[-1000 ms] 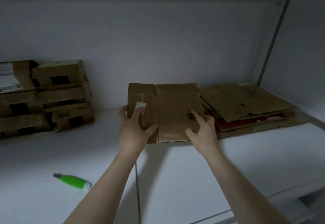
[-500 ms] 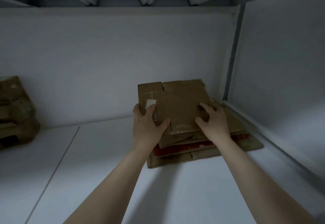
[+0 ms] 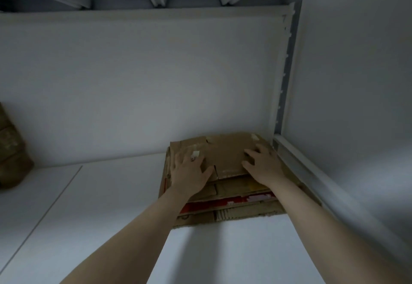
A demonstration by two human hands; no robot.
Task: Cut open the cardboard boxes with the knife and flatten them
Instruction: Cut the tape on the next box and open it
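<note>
A flattened brown cardboard box [image 3: 227, 154] lies on top of a pile of flattened cartons [image 3: 243, 212] in the shelf's back right corner. My left hand [image 3: 189, 172] presses flat on its left part, fingers spread, beside a scrap of white tape. My right hand [image 3: 263, 165] presses on its right part, fingers slightly bent on the cardboard. One layer in the pile is red. The knife is out of view.
Uncut taped boxes [image 3: 11, 154] stand stacked at the far left edge. The white shelf board [image 3: 111, 205] stretches between them and the pile. A metal upright and white side wall [image 3: 287, 105] close the right side; beams run overhead.
Both hands carried the flattened box to the right and lowered it onto the pile, where it now lies flat. The view turned right, so the green knife and most uncut boxes left the frame.
</note>
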